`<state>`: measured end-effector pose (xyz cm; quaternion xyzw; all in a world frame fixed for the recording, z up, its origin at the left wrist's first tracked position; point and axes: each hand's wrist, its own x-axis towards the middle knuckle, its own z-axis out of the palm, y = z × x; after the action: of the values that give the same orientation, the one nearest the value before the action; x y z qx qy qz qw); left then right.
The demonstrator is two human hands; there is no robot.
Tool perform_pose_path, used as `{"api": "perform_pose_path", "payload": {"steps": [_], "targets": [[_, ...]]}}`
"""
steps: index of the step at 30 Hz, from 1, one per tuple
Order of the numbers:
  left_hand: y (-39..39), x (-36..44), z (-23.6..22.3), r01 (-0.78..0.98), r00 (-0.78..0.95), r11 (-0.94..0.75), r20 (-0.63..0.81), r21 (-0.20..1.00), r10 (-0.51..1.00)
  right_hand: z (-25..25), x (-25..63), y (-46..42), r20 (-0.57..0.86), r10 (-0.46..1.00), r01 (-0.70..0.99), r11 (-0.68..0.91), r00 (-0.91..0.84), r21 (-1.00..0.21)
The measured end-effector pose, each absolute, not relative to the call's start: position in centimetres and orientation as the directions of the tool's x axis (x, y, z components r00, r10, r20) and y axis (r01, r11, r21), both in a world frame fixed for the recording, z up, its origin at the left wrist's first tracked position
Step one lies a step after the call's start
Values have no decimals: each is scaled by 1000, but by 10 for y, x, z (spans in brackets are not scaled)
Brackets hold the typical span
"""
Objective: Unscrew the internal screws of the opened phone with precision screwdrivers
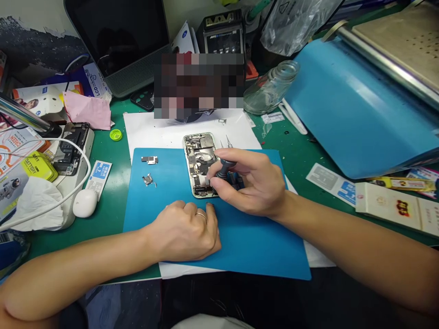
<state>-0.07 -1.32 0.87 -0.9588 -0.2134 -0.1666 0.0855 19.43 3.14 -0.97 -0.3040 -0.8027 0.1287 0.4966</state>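
Blue mat (260, 246) on green bench (113, 242); right fingers (224, 187) grip a dark screwdriver (224, 168) over the opened phone (202, 157); left fingers (206, 221), curled, below it.

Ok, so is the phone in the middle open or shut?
Open. You can see right inside the phone, with no cover over its insides.

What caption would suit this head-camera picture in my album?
Right hand holding a dark tool at an opened phone, left hand curled on the blue mat.
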Motion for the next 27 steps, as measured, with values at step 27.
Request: {"api": "perform_pose_path", "payload": {"steps": [27], "targets": [[-12,-3,5,449,875,-890,241,-82,419,14,245,34,728,569,639,732,-383,-236]]}}
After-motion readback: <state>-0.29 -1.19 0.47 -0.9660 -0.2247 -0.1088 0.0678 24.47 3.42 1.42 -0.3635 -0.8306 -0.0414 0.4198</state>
